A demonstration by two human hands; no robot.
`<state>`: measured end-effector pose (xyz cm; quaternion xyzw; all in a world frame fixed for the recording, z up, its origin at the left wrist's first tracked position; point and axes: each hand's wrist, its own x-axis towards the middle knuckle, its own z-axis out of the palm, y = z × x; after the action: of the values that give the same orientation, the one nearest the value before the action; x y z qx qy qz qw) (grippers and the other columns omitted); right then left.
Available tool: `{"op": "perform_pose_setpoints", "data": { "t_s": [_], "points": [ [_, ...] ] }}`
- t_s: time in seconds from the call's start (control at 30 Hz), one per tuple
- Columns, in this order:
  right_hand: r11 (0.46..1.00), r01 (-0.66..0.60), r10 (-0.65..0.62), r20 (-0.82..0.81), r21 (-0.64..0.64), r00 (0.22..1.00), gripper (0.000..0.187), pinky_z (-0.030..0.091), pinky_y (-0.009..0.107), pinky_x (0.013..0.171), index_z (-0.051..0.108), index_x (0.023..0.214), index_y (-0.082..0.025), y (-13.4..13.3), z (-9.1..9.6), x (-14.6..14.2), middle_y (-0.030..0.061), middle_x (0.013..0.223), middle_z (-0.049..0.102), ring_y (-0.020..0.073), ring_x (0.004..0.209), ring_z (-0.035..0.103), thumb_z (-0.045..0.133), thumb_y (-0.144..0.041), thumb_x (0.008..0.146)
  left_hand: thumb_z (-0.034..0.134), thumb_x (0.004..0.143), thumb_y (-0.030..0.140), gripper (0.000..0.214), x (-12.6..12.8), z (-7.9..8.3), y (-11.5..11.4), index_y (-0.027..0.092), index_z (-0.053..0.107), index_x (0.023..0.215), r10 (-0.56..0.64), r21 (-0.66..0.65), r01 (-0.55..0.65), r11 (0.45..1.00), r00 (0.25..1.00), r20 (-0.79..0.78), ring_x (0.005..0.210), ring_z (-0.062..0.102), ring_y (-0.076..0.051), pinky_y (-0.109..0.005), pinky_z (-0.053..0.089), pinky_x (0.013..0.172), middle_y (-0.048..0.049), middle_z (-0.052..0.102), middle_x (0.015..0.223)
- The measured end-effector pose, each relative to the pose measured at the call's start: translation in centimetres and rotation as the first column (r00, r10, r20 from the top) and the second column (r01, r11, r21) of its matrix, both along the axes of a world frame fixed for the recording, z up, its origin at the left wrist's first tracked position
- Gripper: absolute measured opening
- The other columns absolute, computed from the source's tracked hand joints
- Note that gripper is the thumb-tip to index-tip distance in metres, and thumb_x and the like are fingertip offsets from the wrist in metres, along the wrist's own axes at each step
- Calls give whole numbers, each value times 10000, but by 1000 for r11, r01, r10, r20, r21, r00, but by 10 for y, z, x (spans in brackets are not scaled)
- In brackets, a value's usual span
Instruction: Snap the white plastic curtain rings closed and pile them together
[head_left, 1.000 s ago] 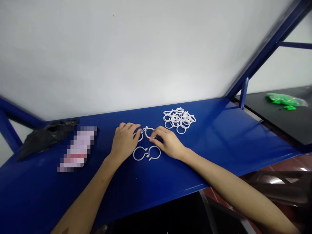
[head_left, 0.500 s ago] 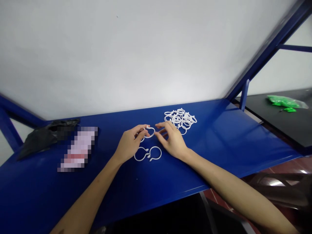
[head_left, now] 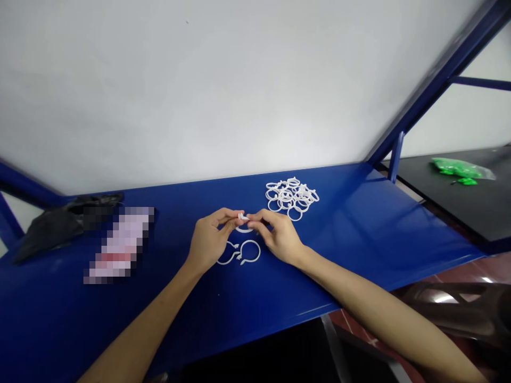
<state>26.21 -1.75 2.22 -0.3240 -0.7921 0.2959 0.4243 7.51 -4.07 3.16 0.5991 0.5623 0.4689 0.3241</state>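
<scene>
A white plastic ring (head_left: 242, 223) is pinched between my two hands just above the blue shelf (head_left: 359, 234). My left hand (head_left: 207, 240) grips its left side with thumb and fingers. On the ring's right side my right hand (head_left: 277, 234) pinches it, and the fingertips of both hands meet at its top. Two more white rings (head_left: 239, 252) lie flat side by side on the shelf just below my hands. A pile of several white rings (head_left: 291, 196) sits behind my right hand, apart from it.
A black plastic bag (head_left: 51, 223) lies at the shelf's left end, beside a blurred pinkish packet (head_left: 120, 244). A blue frame post (head_left: 395, 157) rises at the right. Beyond it a black surface (head_left: 459, 205) carries a bag of green parts (head_left: 459, 169).
Both hands have lifted a ring off the shelf and brought their fingertips together on it. My right hand went from spread fingers to a pinch.
</scene>
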Motion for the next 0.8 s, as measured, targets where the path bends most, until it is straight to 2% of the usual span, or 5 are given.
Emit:
{"op": "perform_pose_setpoints", "data": {
  "t_s": [0.17, 0.37, 0.5, 0.67, 0.8],
  "points": [
    [998, -35, 33, 30, 50, 999, 165, 547, 307, 788, 644, 940, -205, 0, -3, 4, 57, 955, 738, 174, 875, 701, 529, -302, 1008, 662, 858, 423, 198, -1, -2, -1, 239, 736, 859, 8, 58, -2, 998, 995, -103, 895, 751, -220, -341, 599, 824, -27, 794, 992],
    [969, -94, 43, 220, 227, 975, 262, 507, 312, 722, 650, 995, -175, -1, 0, 8, 68, 835, 669, 173, 767, 610, 419, -286, 1048, 640, 863, 337, 136, -3, -1, -3, 242, 732, 830, 5, 125, 21, 992, 978, -206, 858, 756, -202, -307, 595, 780, 1, 799, 918],
    [958, -93, 19, 263, 271, 965, 287, 508, 322, 727, 653, 1031, -169, 0, 0, 8, 83, 850, 665, 183, 783, 605, 396, -294, 1054, 629, 876, 320, 131, 0, 2, -5, 250, 737, 848, 34, 182, 15, 983, 963, -268, 796, 743, -179, -280, 579, 731, 10, 794, 913],
    [970, 13, -64, 208, 242, 976, 220, 523, 337, 809, 666, 1044, -201, 6, 1, 6, 74, 941, 695, 190, 876, 645, 470, -301, 1028, 610, 922, 358, 201, 2, 1, -4, 246, 728, 1041, 78, 224, 16, 974, 912, -404, 760, 704, -168, -301, 558, 782, -12, 777, 909],
    [946, 208, -265, 227, 248, 937, 170, 516, 324, 742, 699, 953, -207, 16, 14, 12, 72, 927, 672, 196, 837, 645, 543, -268, 984, 576, 951, 333, 274, -3, -3, 0, 234, 673, 1188, 81, 266, 71, 961, 851, -518, 877, 678, -194, -365, 535, 867, -23, 768, 968]
  ]
}}
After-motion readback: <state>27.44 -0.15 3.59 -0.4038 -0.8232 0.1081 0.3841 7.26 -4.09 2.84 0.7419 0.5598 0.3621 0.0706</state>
